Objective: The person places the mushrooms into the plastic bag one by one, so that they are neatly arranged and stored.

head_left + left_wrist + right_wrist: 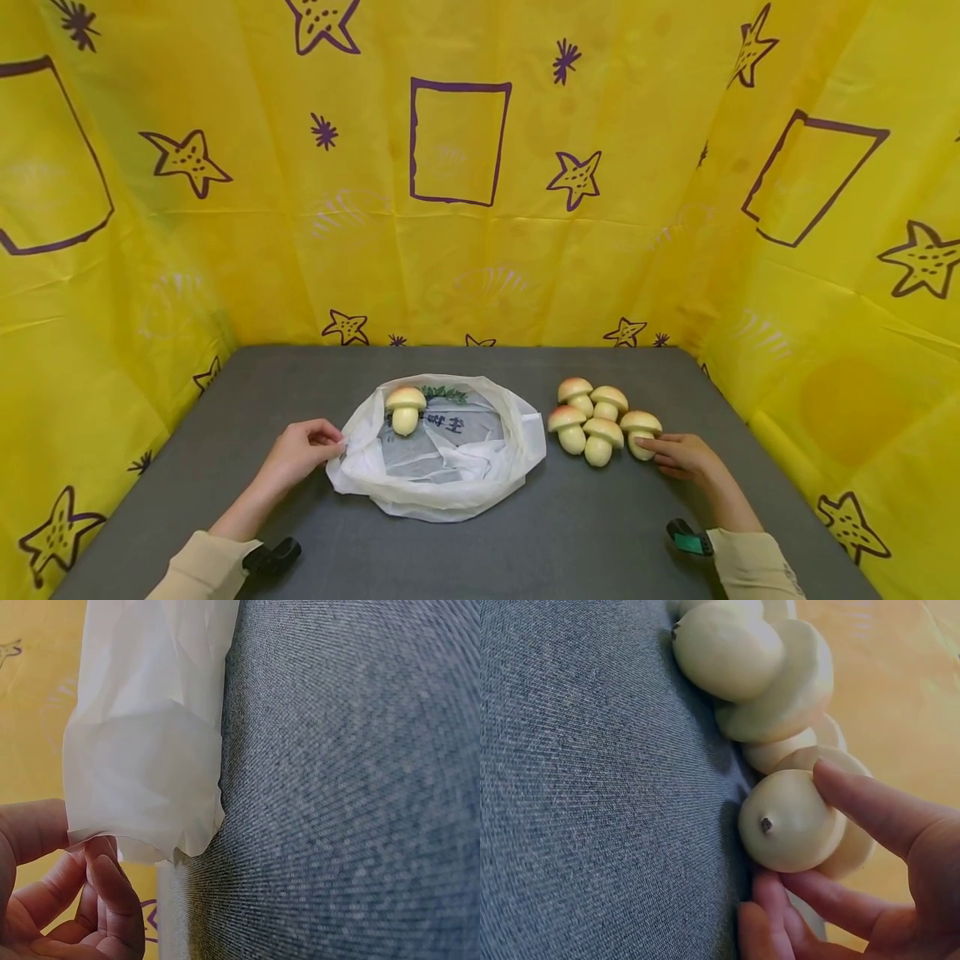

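Observation:
A white plastic bag lies spread on the table with its mouth facing up, rim rolled outward. Inside it, toward the back left, is one toy mushroom with a reddish-yellow cap. My left hand pinches the bag's left edge between thumb and finger; the left wrist view shows the thin white rim there. On the right, my right hand grips the stem of the rightmost mushroom, thumb on one side and fingers on the other. In the right wrist view that mushroom's stem sits between them.
Several more mushrooms stand clustered between the bag and my right hand. The dark grey table is bordered at the back and sides by yellow cloth with drawn stars.

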A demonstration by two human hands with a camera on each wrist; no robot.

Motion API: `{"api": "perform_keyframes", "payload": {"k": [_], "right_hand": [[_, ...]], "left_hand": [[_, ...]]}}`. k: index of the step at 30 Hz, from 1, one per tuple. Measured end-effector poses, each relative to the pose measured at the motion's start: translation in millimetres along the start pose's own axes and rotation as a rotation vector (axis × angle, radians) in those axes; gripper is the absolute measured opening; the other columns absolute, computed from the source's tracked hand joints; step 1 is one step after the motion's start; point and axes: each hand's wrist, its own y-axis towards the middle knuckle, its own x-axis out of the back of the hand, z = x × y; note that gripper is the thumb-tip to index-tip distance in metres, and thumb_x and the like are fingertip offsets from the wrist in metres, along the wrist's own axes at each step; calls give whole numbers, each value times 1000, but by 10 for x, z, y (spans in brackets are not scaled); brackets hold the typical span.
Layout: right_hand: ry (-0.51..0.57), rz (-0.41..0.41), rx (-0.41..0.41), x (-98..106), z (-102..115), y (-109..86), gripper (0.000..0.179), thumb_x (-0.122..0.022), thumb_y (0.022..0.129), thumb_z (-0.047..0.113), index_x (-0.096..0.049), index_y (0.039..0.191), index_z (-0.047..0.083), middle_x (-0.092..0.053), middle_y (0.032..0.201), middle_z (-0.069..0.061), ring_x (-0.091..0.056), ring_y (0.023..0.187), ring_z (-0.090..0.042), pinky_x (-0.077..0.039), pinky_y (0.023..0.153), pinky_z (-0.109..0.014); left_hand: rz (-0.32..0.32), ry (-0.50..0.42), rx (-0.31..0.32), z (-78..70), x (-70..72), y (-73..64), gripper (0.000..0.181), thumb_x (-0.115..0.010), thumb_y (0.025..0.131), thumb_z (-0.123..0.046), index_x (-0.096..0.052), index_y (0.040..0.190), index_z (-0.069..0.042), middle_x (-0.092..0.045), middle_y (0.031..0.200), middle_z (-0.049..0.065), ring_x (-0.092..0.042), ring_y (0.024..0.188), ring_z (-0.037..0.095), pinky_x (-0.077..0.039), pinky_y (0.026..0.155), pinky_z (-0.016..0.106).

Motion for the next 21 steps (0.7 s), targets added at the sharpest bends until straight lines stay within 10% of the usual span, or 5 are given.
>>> {"api": "perform_keyframes", "payload": {"k": [11,21], "right_hand": [[82,4,28,45,-4,-79,82,-67,87,34,-31,135,-22,-45,132,-36,-65,101,-22,-54,84,-34],[89,-6,82,81,116,-206,72,-67,88,32,-41,130,-20,-67,97,-5,-67,88,-12,-55,81,-33]], "left_hand": [[5,-6,19,-7,-27,6,15,-72,81,-12,-66,90,-2,-60,75,6,-52,65,18,-45,55,27],[4,-3,18,-24,-13,21,14,-72,81,-12,-66,90,-2,-60,75,6,-52,66,17,-45,56,27]]}}
